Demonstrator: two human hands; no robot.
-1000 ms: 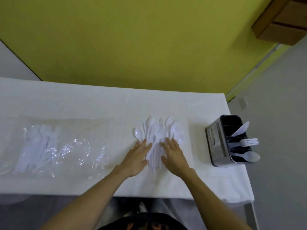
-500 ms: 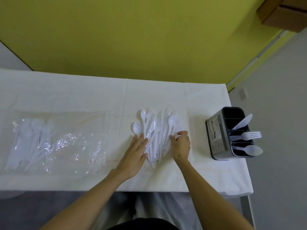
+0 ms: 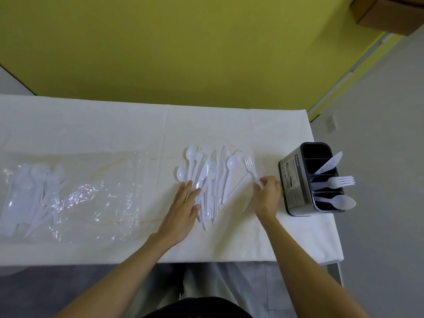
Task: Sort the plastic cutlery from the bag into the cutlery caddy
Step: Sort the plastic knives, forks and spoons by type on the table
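A loose pile of white plastic cutlery point(image 3: 211, 180) lies in the middle of the white-covered table point(image 3: 91, 125). My left hand point(image 3: 183, 210) rests flat on the pile's left side, fingers straight. My right hand point(image 3: 267, 196) pinches the handle of a white plastic fork point(image 3: 250, 168), lifted to the right of the pile, tines pointing away. The grey cutlery caddy point(image 3: 298, 180) stands just right of that hand; a knife point(image 3: 328, 164), a fork point(image 3: 337, 182) and a spoon point(image 3: 339, 201) stick out of separate compartments. A clear plastic bag point(image 3: 68, 196) with more cutlery lies at the left.
A yellow wall runs behind the table. The table's right edge is just beyond the caddy, with grey floor past it. A cardboard box point(image 3: 385, 12) shows at the top right corner. The near table edge is close to my body.
My right hand has left the pile and moved right toward the caddy, carrying a fork pinched in its fingers. My left hand stays flat on the pile.
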